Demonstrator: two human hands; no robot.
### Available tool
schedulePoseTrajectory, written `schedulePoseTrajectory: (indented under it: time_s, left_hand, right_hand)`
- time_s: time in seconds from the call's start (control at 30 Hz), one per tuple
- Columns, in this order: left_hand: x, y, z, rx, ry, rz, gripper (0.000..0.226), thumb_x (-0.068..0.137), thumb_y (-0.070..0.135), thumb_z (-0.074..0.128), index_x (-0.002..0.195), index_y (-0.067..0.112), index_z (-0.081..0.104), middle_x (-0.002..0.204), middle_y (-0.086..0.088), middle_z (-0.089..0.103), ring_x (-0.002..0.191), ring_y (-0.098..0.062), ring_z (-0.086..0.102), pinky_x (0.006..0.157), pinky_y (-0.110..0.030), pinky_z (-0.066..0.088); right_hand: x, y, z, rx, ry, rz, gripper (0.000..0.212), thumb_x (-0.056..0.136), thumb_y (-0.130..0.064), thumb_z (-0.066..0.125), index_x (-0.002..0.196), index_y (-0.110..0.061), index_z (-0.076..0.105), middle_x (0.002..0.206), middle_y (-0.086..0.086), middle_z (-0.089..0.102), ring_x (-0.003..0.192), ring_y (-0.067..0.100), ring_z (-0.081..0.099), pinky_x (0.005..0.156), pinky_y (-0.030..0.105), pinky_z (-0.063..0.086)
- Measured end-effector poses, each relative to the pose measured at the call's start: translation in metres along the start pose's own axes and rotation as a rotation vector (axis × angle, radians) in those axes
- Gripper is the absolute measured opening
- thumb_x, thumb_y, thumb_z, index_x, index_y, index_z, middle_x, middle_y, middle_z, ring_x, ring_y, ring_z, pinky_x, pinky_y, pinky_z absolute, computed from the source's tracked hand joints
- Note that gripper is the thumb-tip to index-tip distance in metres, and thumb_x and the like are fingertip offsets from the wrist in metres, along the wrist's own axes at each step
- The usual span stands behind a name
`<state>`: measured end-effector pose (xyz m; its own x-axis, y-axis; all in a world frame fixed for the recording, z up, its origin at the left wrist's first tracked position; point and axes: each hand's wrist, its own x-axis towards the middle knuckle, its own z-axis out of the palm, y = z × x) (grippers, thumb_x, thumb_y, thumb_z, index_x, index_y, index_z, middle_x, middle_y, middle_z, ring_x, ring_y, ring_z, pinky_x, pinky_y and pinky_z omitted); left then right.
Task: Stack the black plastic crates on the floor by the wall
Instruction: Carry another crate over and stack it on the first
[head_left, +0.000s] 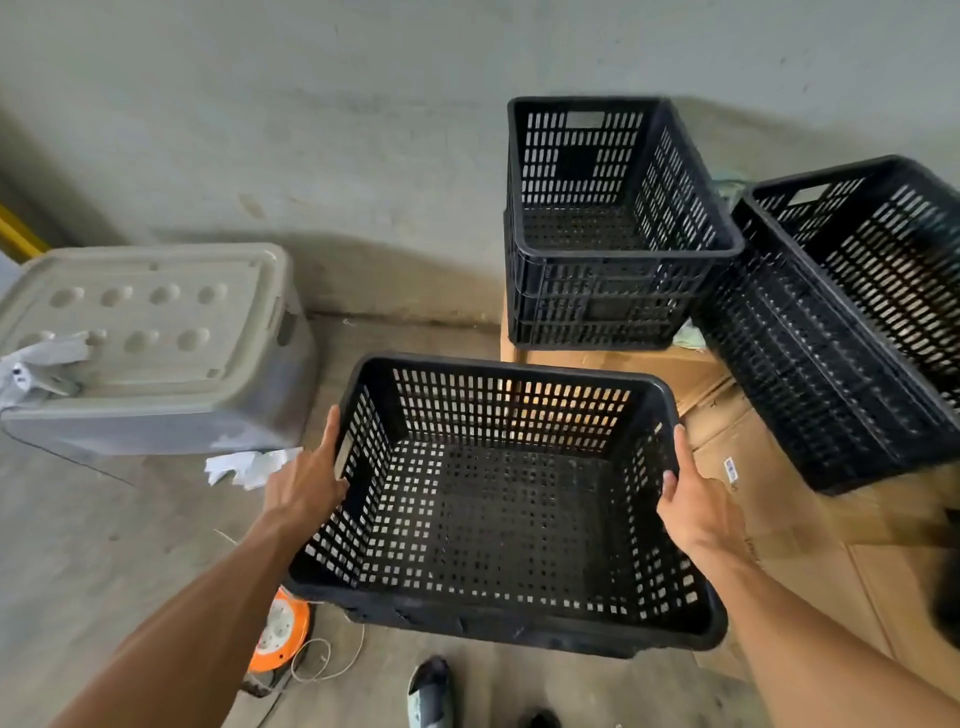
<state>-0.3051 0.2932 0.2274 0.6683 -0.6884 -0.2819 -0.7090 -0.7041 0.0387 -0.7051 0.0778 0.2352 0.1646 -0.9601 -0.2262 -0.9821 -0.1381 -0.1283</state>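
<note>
I carry a black perforated crate (498, 509) in the air in front of me, open side up. My left hand (306, 483) grips its left wall, fingers curled under the rim. My right hand (693, 501) grips the right wall the same way. Against the wall ahead stands a stack of black crates (608, 291), one nested on another, resting on cardboard. To the right a third black crate (852, 332) lies tilted on the cardboard.
A grey lidded plastic bin (156, 353) sits on the floor at the left, crumpled paper (249, 465) beside it. Flattened cardboard (810, 525) covers the floor on the right. An orange cable reel (278, 631) and cord lie near my foot (428, 691).
</note>
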Motion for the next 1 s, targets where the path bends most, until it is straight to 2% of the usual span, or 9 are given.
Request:
schedulePoseTrajectory:
  time_s: [0.1, 0.27, 0.37, 0.5, 0.63, 0.7, 0.77, 0.87, 1.0]
  left_hand:
    - [0.011, 0.030, 0.038, -0.034, -0.001, 0.035, 0.113, 0.087, 0.026, 0.072, 0.156, 0.036, -0.017, 0.085, -0.012, 0.068, 0.062, -0.024, 0.060, 0.053, -0.035, 0.043]
    - [0.046, 0.072, 0.096, -0.014, 0.005, 0.093, 0.110, 0.089, 0.026, 0.071, 0.157, 0.033, -0.015, 0.095, -0.013, 0.071, 0.073, -0.028, 0.067, 0.056, -0.034, 0.040]
    - [0.072, 0.091, 0.122, -0.010, -0.020, 0.104, 0.109, 0.091, 0.028, 0.069, 0.155, 0.036, -0.018, 0.086, -0.013, 0.071, 0.058, -0.024, 0.054, 0.054, -0.034, 0.041]
    - [0.106, 0.109, 0.152, -0.015, -0.014, 0.125, 0.103, 0.094, 0.029, 0.066, 0.156, 0.036, -0.016, 0.075, -0.009, 0.063, 0.050, -0.017, 0.046, 0.052, -0.032, 0.039]
    - [0.130, 0.117, 0.181, -0.036, -0.002, 0.140, 0.101, 0.096, 0.033, 0.063, 0.155, 0.038, -0.019, 0.075, -0.010, 0.064, 0.048, -0.014, 0.047, 0.049, -0.030, 0.038]
    - [0.138, 0.116, 0.196, -0.024, -0.002, 0.138, 0.101, 0.096, 0.033, 0.063, 0.154, 0.037, -0.020, 0.069, -0.005, 0.058, 0.045, -0.013, 0.047, 0.044, -0.027, 0.035]
    - [0.141, 0.112, 0.212, -0.015, -0.006, 0.118, 0.101, 0.096, 0.033, 0.063, 0.154, 0.038, -0.020, 0.066, -0.004, 0.054, 0.044, -0.013, 0.044, 0.043, -0.028, 0.036]
    - [0.136, 0.105, 0.233, -0.023, -0.001, 0.119, 0.102, 0.096, 0.032, 0.064, 0.154, 0.039, -0.020, 0.061, -0.003, 0.051, 0.045, -0.017, 0.044, 0.050, -0.033, 0.042]
    - [0.130, 0.104, 0.238, -0.074, 0.008, 0.127, 0.099, 0.096, 0.026, 0.062, 0.155, 0.039, -0.016, 0.059, -0.001, 0.047, 0.043, -0.014, 0.040, 0.050, -0.031, 0.039]
  right_hand:
    - [0.021, 0.031, 0.028, -0.014, 0.029, 0.048, 0.067, 0.103, -0.035, 0.035, 0.158, -0.037, -0.003, 0.056, 0.003, 0.050, 0.049, 0.017, 0.048, 0.050, 0.032, 0.043]
    - [0.051, 0.072, 0.087, -0.011, 0.079, 0.111, 0.066, 0.101, -0.033, 0.039, 0.156, -0.037, 0.003, 0.063, 0.008, 0.054, 0.057, 0.026, 0.049, 0.061, 0.039, 0.051]
    - [0.070, 0.088, 0.120, 0.014, 0.089, 0.137, 0.073, 0.099, -0.030, 0.047, 0.156, -0.038, 0.001, 0.075, 0.016, 0.060, 0.062, 0.027, 0.047, 0.062, 0.039, 0.047]
    - [0.092, 0.094, 0.158, 0.074, 0.109, 0.146, 0.070, 0.101, -0.028, 0.044, 0.157, -0.036, 0.003, 0.072, 0.024, 0.063, 0.059, 0.036, 0.056, 0.060, 0.041, 0.048]
    - [0.105, 0.092, 0.188, 0.050, 0.158, 0.155, 0.066, 0.102, -0.026, 0.044, 0.159, -0.028, 0.013, 0.083, 0.028, 0.066, 0.059, 0.036, 0.054, 0.056, 0.035, 0.038]
    - [0.112, 0.092, 0.202, 0.032, 0.127, 0.161, 0.066, 0.103, -0.028, 0.042, 0.160, -0.030, 0.009, 0.081, 0.029, 0.065, 0.058, 0.030, 0.046, 0.056, 0.035, 0.037]
    - [0.116, 0.095, 0.220, 0.008, 0.093, 0.167, 0.066, 0.104, -0.032, 0.038, 0.159, -0.033, 0.001, 0.078, 0.027, 0.064, 0.057, 0.030, 0.047, 0.057, 0.035, 0.040]
    - [0.111, 0.097, 0.247, 0.029, 0.063, 0.179, 0.066, 0.104, -0.034, 0.034, 0.158, -0.036, -0.003, 0.069, 0.019, 0.060, 0.059, 0.037, 0.059, 0.058, 0.036, 0.041]
    - [0.107, 0.101, 0.256, 0.026, 0.098, 0.174, 0.065, 0.103, -0.030, 0.035, 0.159, -0.033, 0.002, 0.056, 0.012, 0.051, 0.046, 0.026, 0.041, 0.055, 0.034, 0.038]
